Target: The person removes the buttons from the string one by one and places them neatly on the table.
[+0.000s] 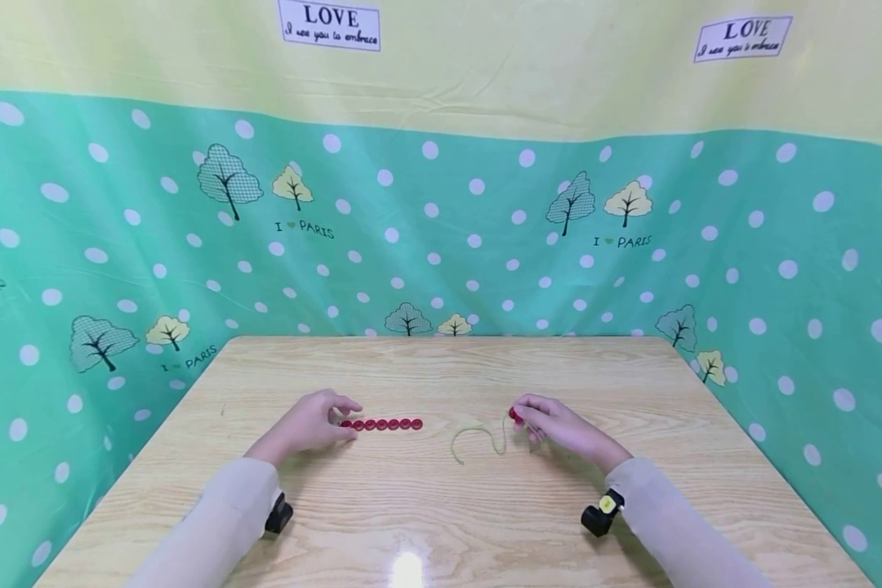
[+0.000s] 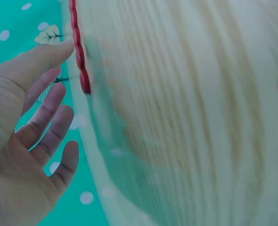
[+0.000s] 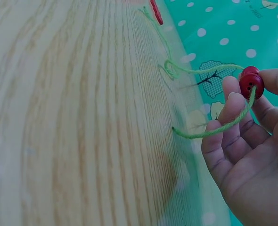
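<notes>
My right hand (image 1: 554,423) pinches red buttons between thumb and fingers, raised above the table. Two stacked buttons (image 3: 251,84) show in the right wrist view, with a green string (image 3: 231,123) coming out through a hole of the front one. The string's other part (image 1: 478,429) trails leftward in a curve over the tabletop. At the left, a straight row of several red buttons (image 1: 388,425) lies on the table. My left hand (image 1: 316,420) is at the row's left end, thumb on the near side and a finger beyond it. Its fingers (image 2: 49,125) are spread and relaxed.
The light wood table (image 1: 441,506) fills the lower view. Behind it hangs a green dotted curtain (image 1: 441,220) printed with trees. Small black wrist cameras (image 1: 598,521) sit at both sleeves.
</notes>
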### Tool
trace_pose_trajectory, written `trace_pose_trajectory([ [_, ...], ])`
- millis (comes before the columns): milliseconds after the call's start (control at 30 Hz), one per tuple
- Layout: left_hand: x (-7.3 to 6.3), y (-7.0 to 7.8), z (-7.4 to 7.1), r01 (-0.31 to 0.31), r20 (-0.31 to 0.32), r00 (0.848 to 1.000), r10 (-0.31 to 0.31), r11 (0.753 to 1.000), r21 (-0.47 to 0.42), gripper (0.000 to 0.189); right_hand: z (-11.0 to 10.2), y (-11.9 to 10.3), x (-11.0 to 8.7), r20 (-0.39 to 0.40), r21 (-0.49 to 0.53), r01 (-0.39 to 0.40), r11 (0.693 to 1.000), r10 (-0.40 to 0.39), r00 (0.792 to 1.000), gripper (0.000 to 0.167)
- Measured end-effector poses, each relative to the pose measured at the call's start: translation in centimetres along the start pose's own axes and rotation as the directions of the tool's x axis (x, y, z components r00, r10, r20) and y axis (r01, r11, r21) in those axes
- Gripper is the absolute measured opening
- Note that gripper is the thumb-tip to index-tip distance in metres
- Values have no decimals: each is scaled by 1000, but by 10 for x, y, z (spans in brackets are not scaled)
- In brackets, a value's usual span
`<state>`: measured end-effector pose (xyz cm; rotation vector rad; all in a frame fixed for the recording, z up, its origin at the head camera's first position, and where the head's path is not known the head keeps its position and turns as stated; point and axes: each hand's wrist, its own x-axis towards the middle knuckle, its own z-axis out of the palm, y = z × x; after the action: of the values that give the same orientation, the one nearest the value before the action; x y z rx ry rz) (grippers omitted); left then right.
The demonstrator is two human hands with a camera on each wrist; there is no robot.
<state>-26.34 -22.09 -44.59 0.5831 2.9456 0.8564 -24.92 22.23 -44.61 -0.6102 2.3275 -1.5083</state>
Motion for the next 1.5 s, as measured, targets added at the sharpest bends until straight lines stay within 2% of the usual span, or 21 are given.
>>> trace_pose_trajectory([
  [100, 2, 9, 2, -18, -13, 1000, 18, 1000, -12, 38, 0, 1, 1, -1, 5, -7, 1000, 7, 1000, 42],
  [233, 4, 22, 5, -77, -26, 997, 75, 994, -72, 35, 0, 0, 2, -3, 4, -10, 1000, 10, 1000, 42],
  [467, 14, 47, 16, -185, -55, 982, 179, 971, -149, 32, 2, -2, 2, -6, -4, -9, 1000, 9, 1000, 41],
  [667, 24, 68, 27, -219, -33, 976, 217, 950, -222, 32, 3, -5, 4, -5, -26, 0, 1000, 0, 1000, 40],
  [833, 34, 86, 36, -271, -27, 962, 273, 932, -243, 33, 4, -7, 5, -7, -32, 6, 999, -6, 1000, 39],
  [1067, 46, 114, 48, -304, 2, 948, 317, 911, -279, 33, 6, -10, 7, 1, -33, 20, 999, -20, 1000, 42],
  [1300, 55, 144, 59, -338, 10, 934, 356, 896, -287, 38, 9, -14, 6, 12, -46, 21, 999, -21, 1000, 42],
  [1500, 61, 158, 66, -353, 30, 927, 375, 894, -274, 38, 10, -15, 6, 13, -41, 49, 998, -48, 999, 38],
])
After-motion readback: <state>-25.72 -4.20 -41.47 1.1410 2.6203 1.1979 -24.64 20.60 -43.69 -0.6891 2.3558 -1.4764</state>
